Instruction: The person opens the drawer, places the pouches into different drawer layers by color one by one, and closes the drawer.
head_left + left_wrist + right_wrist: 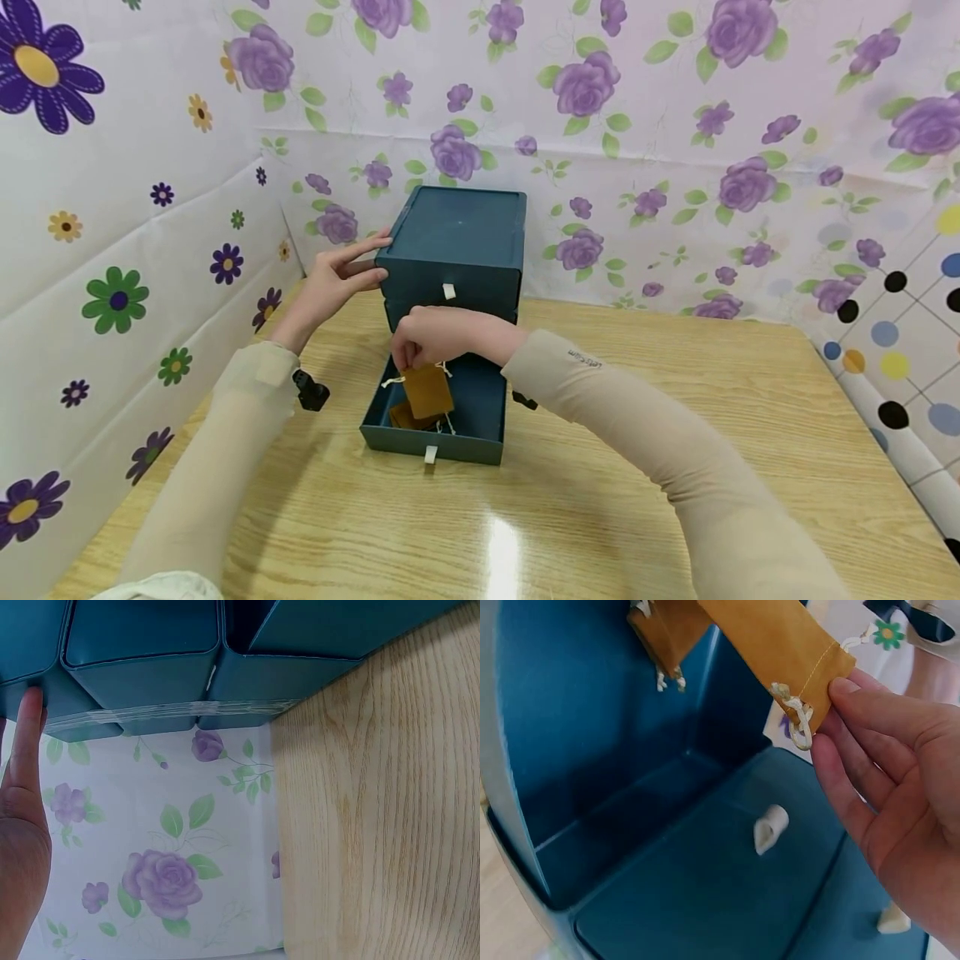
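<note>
My right hand [438, 333] pinches the top edge of a tan drawstring pouch [429, 392] and holds it over the pulled-out bottom drawer [465, 450]. White cords dangle from the pouch. Inside the drawer lies another tan pouch [405, 417], partly hidden; in the right wrist view this second pouch [667, 634] shows its knotted cords. The dark teal drawer unit [459, 225] stands behind, its upper drawers closed. My left hand [333, 283] rests against the unit's left side near the top, and in the left wrist view an extended finger [28, 727] touches the side wall.
A white pull tab [449, 292] sits on the top drawer's front, another pull tab [431, 455] on the open drawer. The unit stands on a wooden table [675, 433]. Floral cloth [600, 167] hangs behind, and patterned cloth [150, 250] lines the left side.
</note>
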`<action>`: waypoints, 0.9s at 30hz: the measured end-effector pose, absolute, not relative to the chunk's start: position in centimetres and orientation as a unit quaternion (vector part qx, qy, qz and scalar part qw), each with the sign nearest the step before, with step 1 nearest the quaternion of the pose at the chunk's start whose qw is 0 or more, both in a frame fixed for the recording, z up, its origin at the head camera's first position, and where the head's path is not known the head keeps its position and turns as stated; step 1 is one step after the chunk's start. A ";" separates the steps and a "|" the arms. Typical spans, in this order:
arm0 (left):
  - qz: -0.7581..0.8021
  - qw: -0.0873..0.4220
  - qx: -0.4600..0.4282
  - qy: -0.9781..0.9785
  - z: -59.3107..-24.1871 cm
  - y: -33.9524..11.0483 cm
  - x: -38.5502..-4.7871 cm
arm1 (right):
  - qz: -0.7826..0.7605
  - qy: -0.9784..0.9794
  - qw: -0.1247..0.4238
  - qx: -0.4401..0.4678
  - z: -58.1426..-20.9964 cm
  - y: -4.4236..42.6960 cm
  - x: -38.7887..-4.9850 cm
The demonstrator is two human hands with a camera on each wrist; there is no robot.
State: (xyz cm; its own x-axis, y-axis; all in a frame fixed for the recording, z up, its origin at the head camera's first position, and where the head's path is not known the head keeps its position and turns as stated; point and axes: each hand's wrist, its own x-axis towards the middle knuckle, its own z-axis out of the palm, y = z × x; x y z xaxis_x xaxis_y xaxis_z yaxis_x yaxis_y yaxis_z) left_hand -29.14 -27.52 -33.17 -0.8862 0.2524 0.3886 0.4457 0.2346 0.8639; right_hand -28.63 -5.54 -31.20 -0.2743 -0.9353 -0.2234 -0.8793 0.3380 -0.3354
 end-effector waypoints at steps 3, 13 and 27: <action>-0.581 0.083 -0.225 -0.778 -33.0 -27.4 -29.0 | -0.063 0.797 0.197 -0.568 -31.9 -6.1 -28.8; -0.581 0.089 -0.239 -0.773 -33.9 -27.9 -29.9 | -0.044 0.807 0.219 -0.547 -33.8 -7.1 -29.3; -0.578 0.087 -0.235 -0.776 -33.9 -27.9 -29.7 | -0.029 0.810 0.216 -0.545 -34.5 -6.9 -29.4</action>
State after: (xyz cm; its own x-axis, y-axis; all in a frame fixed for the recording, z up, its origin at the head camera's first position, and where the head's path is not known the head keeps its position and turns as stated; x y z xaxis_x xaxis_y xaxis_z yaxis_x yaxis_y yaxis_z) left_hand -29.74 -27.93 -33.89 -0.8748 0.2640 0.4062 0.4648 0.2206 0.8575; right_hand -29.36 -6.92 -34.52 -0.3133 -0.8946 -0.3185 -0.8698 0.4049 -0.2819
